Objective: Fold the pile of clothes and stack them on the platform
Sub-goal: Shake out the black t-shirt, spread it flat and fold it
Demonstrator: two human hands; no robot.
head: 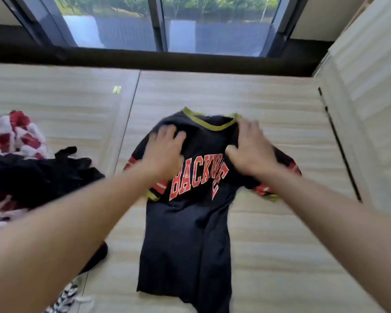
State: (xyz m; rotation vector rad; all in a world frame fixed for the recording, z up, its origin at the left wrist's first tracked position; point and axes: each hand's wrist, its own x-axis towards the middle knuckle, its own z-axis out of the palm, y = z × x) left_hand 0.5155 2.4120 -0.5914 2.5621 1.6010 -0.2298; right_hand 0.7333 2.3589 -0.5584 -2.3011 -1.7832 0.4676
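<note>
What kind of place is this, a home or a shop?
Probably a room in a home, not a shop: a large window looks onto trees, a pale wood-grain platform lies below it, and a loose pile of clothes sits beside a jersey laid out.

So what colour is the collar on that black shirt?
Yellowish-green, seen best in the head view on the collar.

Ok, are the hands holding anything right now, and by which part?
Nothing gripped: the left hand and right hand press flat on the black red-lettered jersey, just below its yellow-green collar.
</note>
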